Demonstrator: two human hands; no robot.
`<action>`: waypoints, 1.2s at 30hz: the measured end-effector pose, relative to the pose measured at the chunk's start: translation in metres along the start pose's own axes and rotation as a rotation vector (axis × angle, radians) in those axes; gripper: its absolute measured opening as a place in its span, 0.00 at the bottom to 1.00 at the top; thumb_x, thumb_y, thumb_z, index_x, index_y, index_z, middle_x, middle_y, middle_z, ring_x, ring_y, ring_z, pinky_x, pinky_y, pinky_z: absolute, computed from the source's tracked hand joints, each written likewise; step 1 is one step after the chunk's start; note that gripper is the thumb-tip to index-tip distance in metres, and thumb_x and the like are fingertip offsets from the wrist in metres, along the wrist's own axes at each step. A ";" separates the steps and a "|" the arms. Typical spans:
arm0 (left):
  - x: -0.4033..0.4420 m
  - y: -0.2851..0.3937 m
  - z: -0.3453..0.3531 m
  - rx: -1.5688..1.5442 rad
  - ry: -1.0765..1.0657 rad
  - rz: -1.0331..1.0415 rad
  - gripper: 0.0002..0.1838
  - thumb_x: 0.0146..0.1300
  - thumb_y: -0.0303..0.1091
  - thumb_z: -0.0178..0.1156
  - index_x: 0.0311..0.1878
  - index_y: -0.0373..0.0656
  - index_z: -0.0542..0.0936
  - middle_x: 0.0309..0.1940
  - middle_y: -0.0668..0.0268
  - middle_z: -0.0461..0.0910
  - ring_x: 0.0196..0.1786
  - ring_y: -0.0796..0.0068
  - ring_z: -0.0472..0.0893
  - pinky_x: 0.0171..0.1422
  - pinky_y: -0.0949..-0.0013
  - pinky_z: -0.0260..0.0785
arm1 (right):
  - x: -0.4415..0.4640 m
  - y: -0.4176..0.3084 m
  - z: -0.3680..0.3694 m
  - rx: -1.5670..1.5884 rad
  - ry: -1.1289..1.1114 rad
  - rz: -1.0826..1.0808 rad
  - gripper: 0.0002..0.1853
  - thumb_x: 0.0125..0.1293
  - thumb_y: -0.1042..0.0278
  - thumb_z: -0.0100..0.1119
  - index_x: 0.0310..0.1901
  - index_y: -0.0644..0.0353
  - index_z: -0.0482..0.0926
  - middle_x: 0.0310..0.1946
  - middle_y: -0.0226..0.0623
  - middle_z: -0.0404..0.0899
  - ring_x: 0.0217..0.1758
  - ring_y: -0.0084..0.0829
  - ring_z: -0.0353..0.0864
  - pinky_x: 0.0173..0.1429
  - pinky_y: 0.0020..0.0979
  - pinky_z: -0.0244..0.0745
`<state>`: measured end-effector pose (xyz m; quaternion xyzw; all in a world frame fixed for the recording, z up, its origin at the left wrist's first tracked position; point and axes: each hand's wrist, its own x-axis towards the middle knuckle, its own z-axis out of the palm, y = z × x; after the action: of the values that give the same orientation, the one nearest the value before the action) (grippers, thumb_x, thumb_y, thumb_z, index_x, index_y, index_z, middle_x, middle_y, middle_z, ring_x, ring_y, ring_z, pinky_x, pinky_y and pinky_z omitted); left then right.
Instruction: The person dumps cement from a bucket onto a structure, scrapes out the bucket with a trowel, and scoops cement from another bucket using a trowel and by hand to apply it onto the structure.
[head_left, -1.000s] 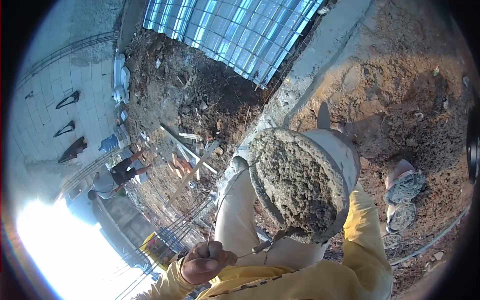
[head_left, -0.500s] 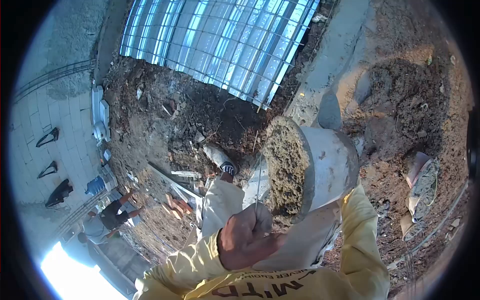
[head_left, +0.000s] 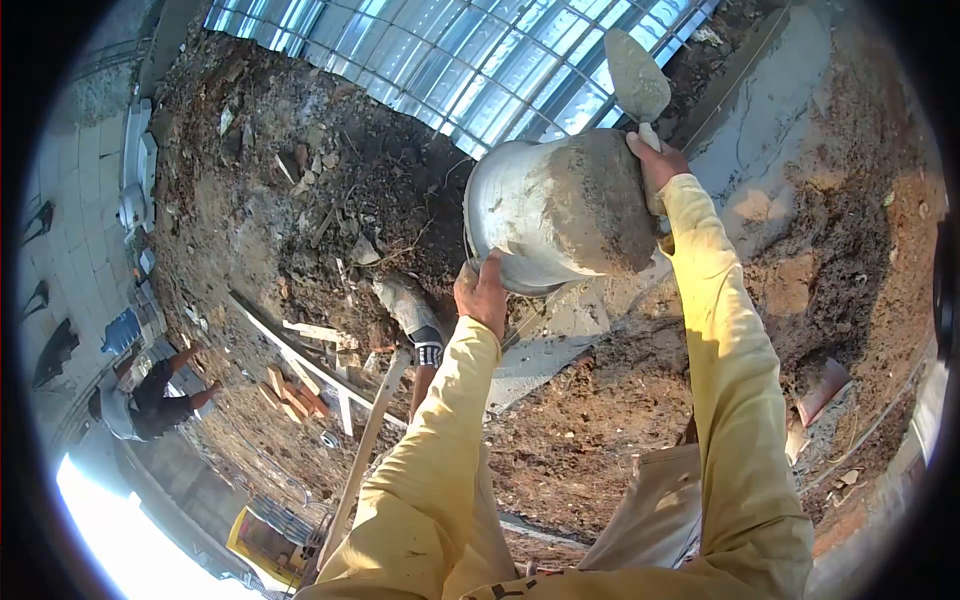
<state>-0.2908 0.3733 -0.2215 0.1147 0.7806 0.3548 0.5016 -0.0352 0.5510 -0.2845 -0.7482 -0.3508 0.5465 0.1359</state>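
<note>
A mortar-smeared bucket [head_left: 560, 215] is held out in front of me, tipped on its side. Its rim points left and its dirty base points right; the inside is hidden from this angle. My left hand [head_left: 482, 297] is closed on the rim's near edge. At the base end, my right hand [head_left: 660, 165] wraps round the handle of a trowel [head_left: 638, 82] and presses against the bucket. The trowel's grey-coated blade points up and away, overlapping the metal sheeting in view.
Corrugated metal sheeting [head_left: 450, 60] under a wire grid lies beyond the bucket. A wet concrete strip [head_left: 770, 130] runs at the upper right. Timber lengths [head_left: 300, 360] and bricks [head_left: 290, 395] lie left on rough soil. Another person [head_left: 155, 395] is farther left.
The bucket has moved up and away from my body and turned, so its mortar-filled mouth no longer shows. My left hand is now on its rim, and the trowel has risen with my right hand.
</note>
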 end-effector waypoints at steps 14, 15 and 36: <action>0.095 -0.108 0.011 -0.559 0.016 -0.397 0.15 0.64 0.48 0.56 0.38 0.46 0.74 0.27 0.75 0.68 0.29 0.82 0.67 0.31 0.73 0.60 | 0.024 -0.062 0.067 -0.472 -0.024 -0.210 0.38 0.51 0.34 0.59 0.53 0.62 0.77 0.46 0.51 0.79 0.51 0.47 0.77 0.57 0.37 0.68; 0.090 -0.100 0.010 -0.599 -0.005 -0.389 0.15 0.64 0.49 0.56 0.36 0.47 0.73 0.25 0.76 0.66 0.28 0.82 0.66 0.30 0.74 0.59 | 0.023 -0.061 0.063 -0.491 0.035 -0.277 0.38 0.51 0.33 0.59 0.50 0.63 0.77 0.43 0.50 0.80 0.48 0.47 0.78 0.55 0.37 0.69; 0.008 0.029 -0.073 -0.429 -0.247 -0.203 0.19 0.68 0.48 0.54 0.25 0.46 0.68 0.20 0.77 0.64 0.23 0.87 0.60 0.25 0.78 0.52 | -0.051 -0.073 0.000 0.026 0.034 -0.255 0.33 0.62 0.40 0.56 0.58 0.60 0.71 0.50 0.39 0.76 0.52 0.31 0.76 0.55 0.30 0.70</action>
<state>-0.3630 0.3665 -0.1897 -0.0305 0.6281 0.4433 0.6387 -0.0704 0.5691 -0.2046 -0.7049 -0.4335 0.5166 0.2199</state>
